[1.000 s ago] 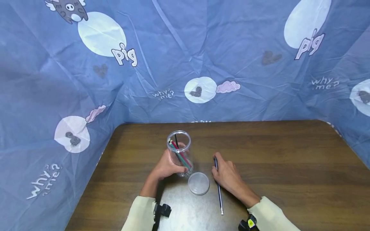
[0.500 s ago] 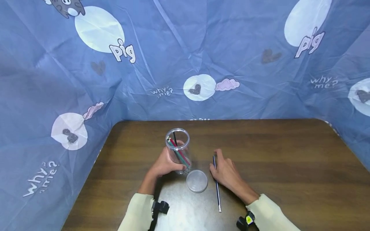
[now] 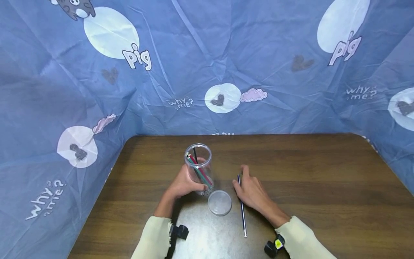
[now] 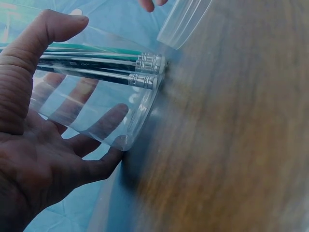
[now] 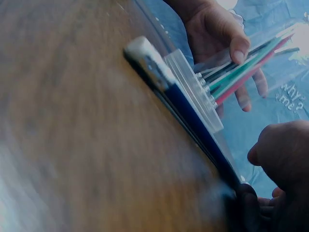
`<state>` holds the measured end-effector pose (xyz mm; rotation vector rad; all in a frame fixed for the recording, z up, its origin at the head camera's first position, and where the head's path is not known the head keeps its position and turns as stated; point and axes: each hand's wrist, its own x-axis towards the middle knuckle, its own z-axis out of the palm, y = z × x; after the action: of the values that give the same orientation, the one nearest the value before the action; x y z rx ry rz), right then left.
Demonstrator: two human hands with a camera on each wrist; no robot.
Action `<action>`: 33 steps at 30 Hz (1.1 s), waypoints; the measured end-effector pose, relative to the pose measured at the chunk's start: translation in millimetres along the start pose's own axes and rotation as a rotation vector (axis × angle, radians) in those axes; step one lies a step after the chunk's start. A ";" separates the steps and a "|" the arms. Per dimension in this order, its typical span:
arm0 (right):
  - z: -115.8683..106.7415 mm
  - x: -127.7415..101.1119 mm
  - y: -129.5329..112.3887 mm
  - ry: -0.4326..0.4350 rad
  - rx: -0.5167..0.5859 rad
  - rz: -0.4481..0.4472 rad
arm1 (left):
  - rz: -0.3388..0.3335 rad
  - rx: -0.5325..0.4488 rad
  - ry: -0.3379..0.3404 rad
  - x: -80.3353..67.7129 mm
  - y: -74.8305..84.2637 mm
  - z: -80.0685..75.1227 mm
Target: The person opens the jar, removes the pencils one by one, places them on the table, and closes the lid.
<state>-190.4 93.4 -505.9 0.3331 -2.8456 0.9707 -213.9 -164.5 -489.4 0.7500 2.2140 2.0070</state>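
Blur is smearing both wrist views, and the right wrist view is cutting off most of the right hand (image 3: 252,192), so the contact of its fingertips on the blue pencil (image 3: 241,204) is hard to judge. That hand is lying loosely spread beside the pencil on the wooden table (image 3: 323,187), thumb against the shaft, gripping nothing firmly. The left hand (image 3: 185,183) is wrapping its fingers around the clear jar (image 3: 199,168), which is standing upright and holding several pencils (image 4: 104,67). The round clear lid (image 3: 220,202) is lying between the hands.
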 end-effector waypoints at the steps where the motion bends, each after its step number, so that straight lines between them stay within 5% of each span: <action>1: -0.4 1.4 0.6 -0.007 0.012 0.002 | 0.001 -0.003 0.002 0.1 0.2 -0.4; 13: -1.2 5.4 0.5 -0.025 0.071 -0.035 | 0.009 -0.071 -0.006 -1.1 3.4 -3.1; 33: 0.4 -2.4 7.3 0.033 0.073 -0.066 | -0.004 -0.003 -0.007 -1.0 2.2 1.2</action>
<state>-189.8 99.2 -510.9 0.4118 -2.7564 1.0588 -211.9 -163.7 -487.7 0.7506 2.2065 2.0024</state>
